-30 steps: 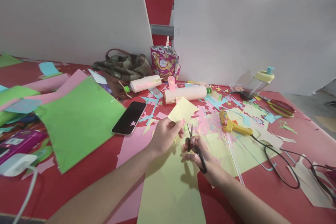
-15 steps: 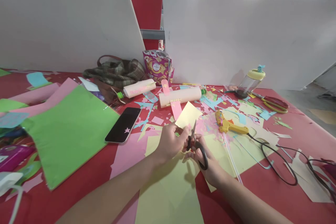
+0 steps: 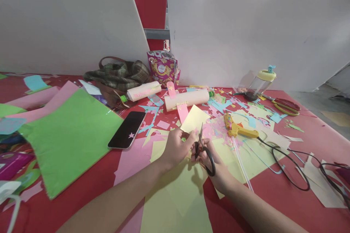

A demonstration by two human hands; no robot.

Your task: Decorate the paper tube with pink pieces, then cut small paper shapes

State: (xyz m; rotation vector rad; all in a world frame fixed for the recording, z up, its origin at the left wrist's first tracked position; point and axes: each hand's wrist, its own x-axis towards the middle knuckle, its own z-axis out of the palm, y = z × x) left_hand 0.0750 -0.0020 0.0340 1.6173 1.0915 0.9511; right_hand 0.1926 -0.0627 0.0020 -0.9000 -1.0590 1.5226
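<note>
- A green sheet (image 3: 68, 134) lies flat on the red table (image 3: 273, 196), well out to the left of both hands.
- A phone (image 3: 127, 129) rests face up between that sheet and the hands, near the left hand but not touching it.
- The left hand (image 3: 177, 147) is pinched shut on the lower edge of a yellow paper piece (image 3: 194, 118), thumb on top and fingers underneath.
- The yellow paper piece stands up and away from that pinch, lifted off the table, with its near edge right at the blades.
- The scissors (image 3: 203, 149) sit just right of the left hand's fingertips. Their long axis runs away from the person, tips pointing at the paper's edge. The blades look nearly together, though the view is too small to be sure.
- The right hand (image 3: 216, 169) is closed on the black handles, fingers through the loops. It lies lower than the left hand and nearer the person.
- Of the two hands the left is nearer the paper; the right meets it only through the blades.
- Under both wrists lies a large yellow sheet (image 3: 180, 196).
- A glue gun (image 3: 236, 128) lies just right of the scissors, beyond the right hand, its cable (image 3: 287, 160) trailing right.
- Farther right, well apart, stand a bottle (image 3: 261, 84) and a second pair of scissors with red handles (image 3: 286, 105).
</note>
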